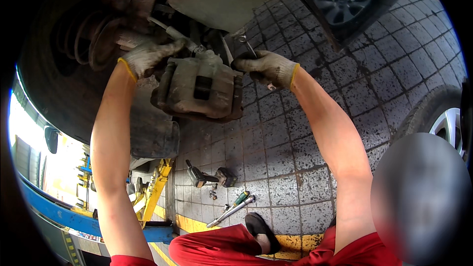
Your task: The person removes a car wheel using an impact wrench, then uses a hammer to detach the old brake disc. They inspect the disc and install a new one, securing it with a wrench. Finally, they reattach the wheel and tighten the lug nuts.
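Note:
A grimy brake caliper [217, 91] hangs in the wheel well, in the upper middle of the head view. My left hand [152, 58], in a dirty white knit glove with a yellow cuff, is at its upper left. The thumb side points toward the hose fitting [197, 49] on top of the caliper; the fingers curl in, and what they hold is hidden. To the right of the caliper, my gloved right hand [270, 67] is closed around a combination wrench [250, 47]. The wrench's ring end sticks out above the fist, toward the caliper's upper right, apart from it.
A coil spring [81, 39] is at the left. On the tiled floor lie a cordless impact wrench [197, 177], a green-handled screwdriver [240, 198] and a long metal ratchet handle [229, 213]. A yellow lift arm [158, 187] stands lower left; a car wheel [433, 113] is at the right.

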Motion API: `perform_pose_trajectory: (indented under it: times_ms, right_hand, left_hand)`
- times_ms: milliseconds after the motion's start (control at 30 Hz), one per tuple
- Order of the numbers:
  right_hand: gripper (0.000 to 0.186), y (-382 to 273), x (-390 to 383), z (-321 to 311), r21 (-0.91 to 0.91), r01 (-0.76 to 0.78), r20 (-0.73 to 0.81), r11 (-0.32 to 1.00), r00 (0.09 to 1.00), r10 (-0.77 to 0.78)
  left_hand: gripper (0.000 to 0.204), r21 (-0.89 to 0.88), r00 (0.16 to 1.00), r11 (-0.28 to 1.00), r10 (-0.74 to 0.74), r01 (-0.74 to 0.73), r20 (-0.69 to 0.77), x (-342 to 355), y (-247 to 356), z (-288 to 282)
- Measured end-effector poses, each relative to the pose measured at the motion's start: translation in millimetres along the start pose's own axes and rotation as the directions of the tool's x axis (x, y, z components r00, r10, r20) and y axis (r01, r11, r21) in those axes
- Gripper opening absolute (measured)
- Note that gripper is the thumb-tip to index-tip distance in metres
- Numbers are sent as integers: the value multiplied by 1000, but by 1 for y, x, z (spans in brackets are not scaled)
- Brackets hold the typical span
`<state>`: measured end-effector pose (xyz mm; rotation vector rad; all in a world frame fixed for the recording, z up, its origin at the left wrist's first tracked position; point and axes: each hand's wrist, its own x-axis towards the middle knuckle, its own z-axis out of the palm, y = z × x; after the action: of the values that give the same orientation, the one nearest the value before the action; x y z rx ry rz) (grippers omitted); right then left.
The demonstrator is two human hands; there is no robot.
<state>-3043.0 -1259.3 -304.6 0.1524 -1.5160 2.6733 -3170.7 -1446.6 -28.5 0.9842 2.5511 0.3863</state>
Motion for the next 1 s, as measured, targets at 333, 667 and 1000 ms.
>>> perform_pose_trajectory:
  times_ms: [333,667,1000]
  right_hand:
    - [37,13,22,-14,89,192,-168,977,970,-175]
    - [31,34,17,-30,97,62,-139,993,989,-48]
    - [33,98,28,-19,-75,-165,-123,983,980,155]
  left_hand:
    - [52,-61,983,983,-177,174,-46,11,8,0]
    - [58,83,973,991,-90,109,-213,4,19,1]
    - [35,-397,702,746,132,-536,-700,-132,-55,46]
